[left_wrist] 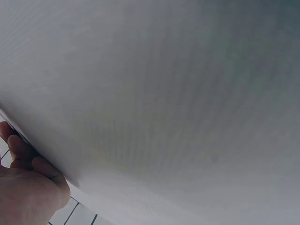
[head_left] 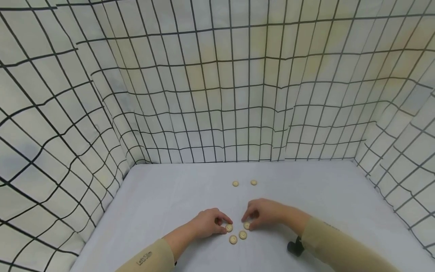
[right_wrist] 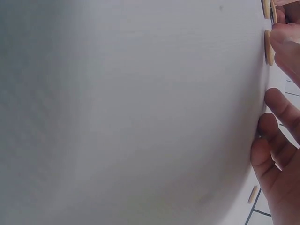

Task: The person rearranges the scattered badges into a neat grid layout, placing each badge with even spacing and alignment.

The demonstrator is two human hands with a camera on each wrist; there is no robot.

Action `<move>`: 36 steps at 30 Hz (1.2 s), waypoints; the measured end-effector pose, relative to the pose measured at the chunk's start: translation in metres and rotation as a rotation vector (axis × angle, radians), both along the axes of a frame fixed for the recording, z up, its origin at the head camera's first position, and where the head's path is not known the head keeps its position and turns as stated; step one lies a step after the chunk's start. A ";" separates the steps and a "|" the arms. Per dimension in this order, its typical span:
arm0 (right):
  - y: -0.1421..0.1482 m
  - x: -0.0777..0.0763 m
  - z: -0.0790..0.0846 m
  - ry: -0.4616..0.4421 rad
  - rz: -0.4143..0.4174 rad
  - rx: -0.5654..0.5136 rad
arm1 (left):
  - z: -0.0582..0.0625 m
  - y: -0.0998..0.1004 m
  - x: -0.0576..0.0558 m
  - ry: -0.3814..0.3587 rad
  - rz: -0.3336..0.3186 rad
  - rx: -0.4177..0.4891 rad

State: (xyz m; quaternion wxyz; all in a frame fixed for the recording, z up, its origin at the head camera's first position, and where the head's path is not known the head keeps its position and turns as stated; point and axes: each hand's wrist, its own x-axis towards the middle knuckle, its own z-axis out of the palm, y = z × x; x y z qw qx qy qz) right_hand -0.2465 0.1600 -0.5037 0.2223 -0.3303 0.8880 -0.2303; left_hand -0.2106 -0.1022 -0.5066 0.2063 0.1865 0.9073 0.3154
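Round pale wooden buttons with small holes lie on a white table. My left hand (head_left: pixel 206 223) pinches one button (head_left: pixel 229 228) between thumb and index finger. Facing it, my right hand (head_left: pixel 264 213) has its thumb and index finger at opposite edges of another button (head_left: pixel 246 226). In the right wrist view, the right thumb (right_wrist: pixel 286 40) touches the rim of a button (right_wrist: pixel 268 48). Just nearer than the hands lie two more buttons, one on the left (head_left: pixel 233 239) and one on the right (head_left: pixel 242 235). The left wrist view shows the curled left hand (left_wrist: pixel 33 187), its button hidden.
Farther back on the table (head_left: pixel 170 189) lie two buttons, a left one (head_left: pixel 235 183) and a right one (head_left: pixel 253 182). Black-gridded white cloth walls (head_left: pixel 204 98) enclose the back and sides. A dark camera (head_left: pixel 295 247) hangs under the right wrist.
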 end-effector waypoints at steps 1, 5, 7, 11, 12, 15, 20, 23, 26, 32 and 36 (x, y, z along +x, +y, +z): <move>-0.001 0.000 0.001 0.000 0.003 0.001 | 0.000 0.000 0.000 -0.002 0.003 0.001; -0.003 -0.001 0.002 -0.008 0.010 0.013 | 0.003 -0.001 0.002 -0.010 0.007 0.013; -0.004 0.000 0.002 -0.012 0.008 0.016 | 0.003 -0.001 0.003 -0.013 0.005 0.017; -0.003 0.001 0.002 -0.010 0.003 0.021 | 0.004 0.000 0.004 -0.004 0.001 0.018; -0.003 0.001 0.002 -0.011 -0.001 0.021 | 0.005 -0.001 0.004 -0.002 0.001 0.018; -0.002 0.000 -0.001 -0.006 -0.001 0.020 | 0.006 -0.001 0.004 0.002 -0.002 0.020; -0.001 -0.002 -0.006 0.007 0.001 0.029 | 0.004 -0.001 0.003 0.004 -0.009 0.017; -0.002 -0.001 -0.006 0.017 0.009 0.041 | 0.003 -0.001 0.003 0.005 -0.010 0.014; -0.002 -0.001 -0.004 0.033 0.022 0.049 | 0.002 0.000 0.003 0.006 -0.010 0.015; -0.001 0.000 -0.003 0.059 0.043 0.050 | 0.003 0.000 0.003 0.016 -0.016 0.010; 0.000 0.000 -0.004 0.076 0.058 0.042 | 0.004 0.000 0.003 0.016 -0.015 0.002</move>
